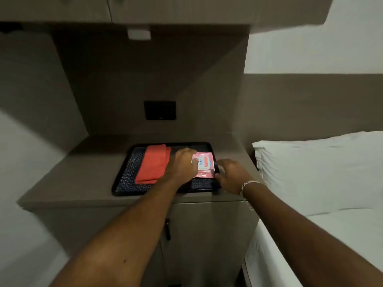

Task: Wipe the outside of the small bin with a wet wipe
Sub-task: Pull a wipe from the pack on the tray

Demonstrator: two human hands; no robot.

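Note:
A pink wet wipe pack (205, 164) lies on the right side of a black patterned tray (124, 179) on a brown cabinet top. My left hand (184, 162) rests on the pack's left edge, fingers curled over it. My right hand (232, 176) is at the tray's right rim, just right of the pack, fingers bent; whether it touches the pack is hidden. No small bin is in view.
A folded red cloth (153, 164) lies on the tray's left half. The cabinet (83, 168) has a door with a dark handle (167, 228) below. A bed with a white pillow (319, 168) stands close on the right. A dark wall panel (160, 110) sits behind.

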